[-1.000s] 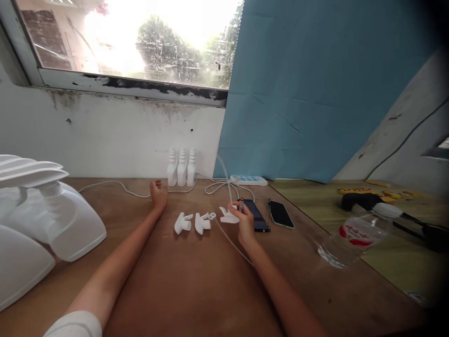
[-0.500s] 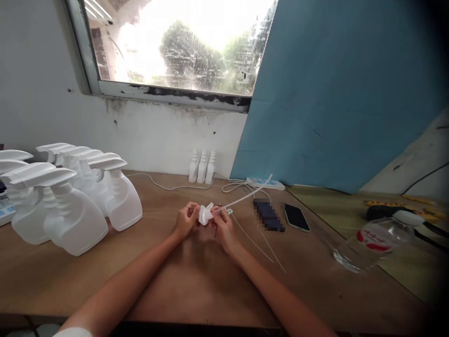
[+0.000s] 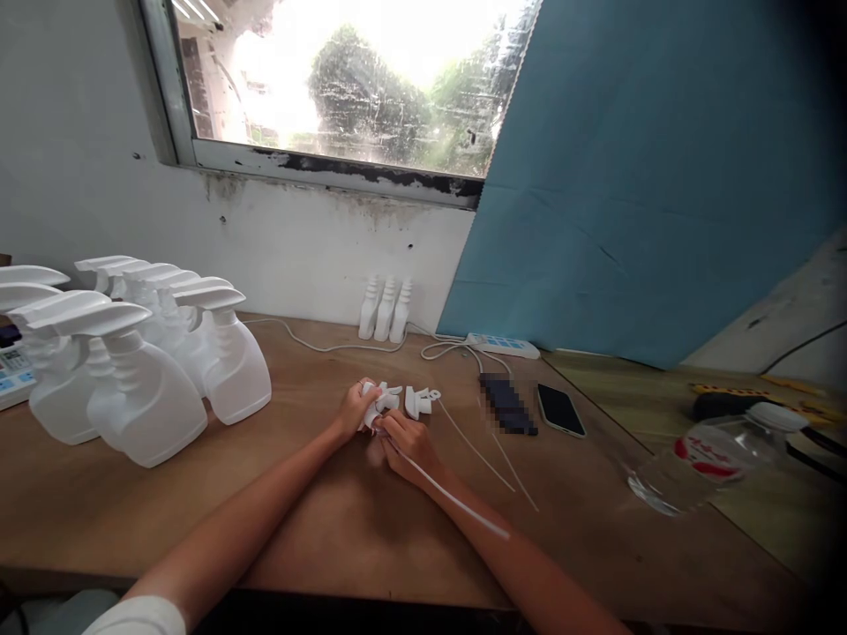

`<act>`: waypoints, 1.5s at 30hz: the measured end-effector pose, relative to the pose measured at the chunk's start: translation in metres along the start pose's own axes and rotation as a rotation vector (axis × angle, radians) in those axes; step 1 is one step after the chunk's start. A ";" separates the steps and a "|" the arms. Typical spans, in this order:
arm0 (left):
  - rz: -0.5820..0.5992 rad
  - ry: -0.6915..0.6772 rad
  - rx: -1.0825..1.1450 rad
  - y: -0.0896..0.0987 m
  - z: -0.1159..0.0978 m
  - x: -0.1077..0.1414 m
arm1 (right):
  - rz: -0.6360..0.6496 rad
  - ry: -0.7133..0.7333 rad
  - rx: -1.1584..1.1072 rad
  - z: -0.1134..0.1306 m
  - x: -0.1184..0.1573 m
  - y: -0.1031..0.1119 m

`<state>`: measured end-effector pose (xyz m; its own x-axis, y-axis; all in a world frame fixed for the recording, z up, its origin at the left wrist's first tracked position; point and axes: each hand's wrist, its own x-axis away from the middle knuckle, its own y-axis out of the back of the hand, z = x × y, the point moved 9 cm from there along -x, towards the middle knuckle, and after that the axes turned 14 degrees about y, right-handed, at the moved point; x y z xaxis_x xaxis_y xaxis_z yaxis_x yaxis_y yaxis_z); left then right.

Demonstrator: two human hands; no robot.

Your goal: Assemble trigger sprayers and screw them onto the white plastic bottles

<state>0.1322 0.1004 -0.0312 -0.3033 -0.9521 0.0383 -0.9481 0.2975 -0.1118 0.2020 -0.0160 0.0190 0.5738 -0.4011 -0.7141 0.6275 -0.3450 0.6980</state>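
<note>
My left hand (image 3: pixel 356 412) is closed round a white trigger spray head (image 3: pixel 386 400), its thumb pressed on the body. Against the near side of that head, my right hand (image 3: pixel 408 443) has its fingers pinched together. A thin white tube (image 3: pixel 456 496) runs out from under these fingers and slants down to the right across my right forearm. My fingers hide where the tube meets the head. Just beyond my right hand, a second white spray head (image 3: pixel 415 403) lies on the table, with a small white ring (image 3: pixel 435 395) beside it and thin tubes (image 3: pixel 477 448) stretching to the right.
White spray bottles (image 3: pixel 146 397) stand in a group at the left. Three small white bottles (image 3: pixel 384 310) stand by the wall, near a power strip (image 3: pixel 503 345) and its cable. A dark blurred object (image 3: pixel 506 404), a phone (image 3: pixel 561 410) and a tilted water bottle (image 3: pixel 711 459) are at the right.
The tube has swung from pointing up and right to down and right. The spray head has turned in my hands. My right hand has moved nearer and lower, uncovering the second head.
</note>
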 end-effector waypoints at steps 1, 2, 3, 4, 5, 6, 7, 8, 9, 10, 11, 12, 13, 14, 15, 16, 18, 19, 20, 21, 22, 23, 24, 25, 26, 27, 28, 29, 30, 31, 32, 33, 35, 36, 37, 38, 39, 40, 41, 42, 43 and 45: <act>-0.031 -0.008 -0.008 0.004 0.000 -0.001 | 0.001 0.018 0.023 0.002 -0.001 0.000; -0.058 -0.016 -0.018 0.006 0.000 -0.001 | -0.001 0.031 0.036 0.004 -0.001 0.000; -0.080 -0.023 -0.027 0.009 0.000 -0.002 | -0.004 0.040 0.043 0.005 -0.002 0.000; -0.095 -0.029 -0.037 0.010 -0.001 -0.002 | -0.009 0.048 0.046 0.005 -0.003 0.001; -0.107 -0.033 -0.045 0.010 -0.002 -0.003 | -0.017 0.057 0.045 0.005 -0.004 0.003; -0.114 -0.035 -0.053 0.009 -0.003 -0.003 | -0.025 0.067 0.044 0.005 -0.005 0.005; -0.117 -0.036 -0.059 0.008 -0.004 -0.003 | -0.029 0.080 0.042 0.005 -0.006 0.006; -0.117 -0.036 -0.066 0.007 -0.005 -0.003 | -0.031 0.098 0.038 0.006 -0.007 0.008; -0.114 -0.036 -0.071 0.005 -0.005 -0.003 | -0.033 0.120 0.033 0.007 -0.007 0.010; -0.108 -0.037 -0.075 0.004 -0.006 -0.002 | -0.034 0.144 0.025 0.009 -0.007 0.011; -0.100 -0.038 -0.076 0.002 -0.006 -0.002 | -0.031 0.166 0.015 0.011 -0.008 0.013; -0.092 -0.039 -0.077 0.001 -0.005 -0.002 | -0.024 0.185 0.007 0.013 -0.008 0.014; -0.084 -0.039 -0.075 0.000 -0.005 -0.002 | -0.015 0.201 0.008 0.014 -0.008 0.014; -0.076 -0.039 -0.071 -0.001 -0.005 -0.002 | 0.002 0.211 0.017 0.016 -0.008 0.014; -0.070 -0.037 -0.065 -0.002 -0.004 -0.002 | 0.023 0.216 0.034 0.016 -0.008 0.013; -0.065 -0.035 -0.059 -0.002 -0.003 -0.002 | 0.043 0.217 0.051 0.017 -0.008 0.013; -0.059 -0.029 -0.045 -0.003 -0.002 -0.002 | 0.071 0.215 0.072 0.017 -0.009 0.012; -0.057 -0.025 -0.037 -0.004 -0.001 -0.002 | 0.078 0.215 0.073 0.017 -0.010 0.012; -0.058 -0.020 -0.028 -0.003 0.000 -0.003 | 0.080 0.221 0.071 0.019 -0.011 0.012; -0.063 -0.014 -0.016 -0.002 0.000 -0.004 | 0.073 0.232 0.070 0.022 -0.011 0.013; -0.075 -0.007 0.001 0.001 0.001 -0.006 | 0.064 0.246 0.071 0.026 -0.011 0.015; -0.094 0.003 0.022 0.005 0.002 -0.008 | 0.049 0.261 0.069 0.031 -0.010 0.017; -0.119 0.015 0.050 0.012 0.003 -0.010 | 0.028 0.273 0.060 0.036 -0.009 0.020; -0.149 0.030 0.082 0.019 0.003 -0.012 | 0.002 0.281 0.046 0.040 -0.007 0.024; -0.177 0.047 0.118 0.027 0.004 -0.013 | -0.025 0.279 0.034 0.043 -0.005 0.029; -0.201 0.064 0.153 0.035 0.005 -0.014 | -0.053 0.265 0.033 0.042 -0.003 0.034; -0.215 0.080 0.187 0.041 0.006 -0.015 | -0.083 0.238 0.054 0.039 -0.002 0.042; -0.218 0.093 0.216 0.045 0.006 -0.016 | -0.112 0.186 0.109 0.031 -0.001 0.050; -0.212 0.102 0.241 0.047 0.006 -0.017 | -0.125 0.104 0.198 0.018 -0.001 0.060; -0.199 0.106 0.263 0.048 0.006 -0.017 | -0.114 -0.006 0.310 0.002 -0.001 0.070; -0.181 0.104 0.282 0.047 0.006 -0.017 | -0.077 -0.153 0.434 -0.019 0.002 0.080; -0.163 0.097 0.301 0.045 0.004 -0.018 | 0.013 -0.321 0.537 -0.042 0.007 0.088; -0.131 0.071 0.334 0.041 0.001 -0.018 | 0.267 -0.689 0.620 -0.087 0.031 0.099; -0.118 0.057 0.348 0.039 -0.001 -0.019 | 0.402 -0.836 0.586 -0.103 0.048 0.101; -0.105 0.046 0.360 0.037 -0.003 -0.019 | 0.521 -0.949 0.522 -0.115 0.066 0.100; -0.093 0.040 0.368 0.036 -0.004 -0.019 | 0.613 -1.021 0.444 -0.121 0.081 0.097; -0.081 0.040 0.374 0.034 -0.004 -0.018 | 0.667 -1.055 0.369 -0.125 0.092 0.094; -0.070 0.045 0.377 0.033 -0.004 -0.018 | 0.677 -1.066 0.318 -0.126 0.099 0.092; -0.060 0.055 0.377 0.033 -0.004 -0.018 | 0.647 -1.068 0.297 -0.126 0.101 0.091; -0.052 0.068 0.374 0.032 -0.003 -0.017 | 0.581 -1.062 0.309 -0.126 0.099 0.092; -0.047 0.083 0.368 0.032 -0.002 -0.017 | 0.482 -1.036 0.341 -0.125 0.093 0.094; -0.049 0.108 0.345 0.031 0.000 -0.016 | 0.246 -0.919 0.394 -0.114 0.070 0.096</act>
<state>0.1074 0.1253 -0.0358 -0.2845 -0.9461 0.1547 -0.8796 0.1934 -0.4347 0.3627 0.0196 0.0294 -0.0657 -0.9352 -0.3479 0.2347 -0.3534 0.9055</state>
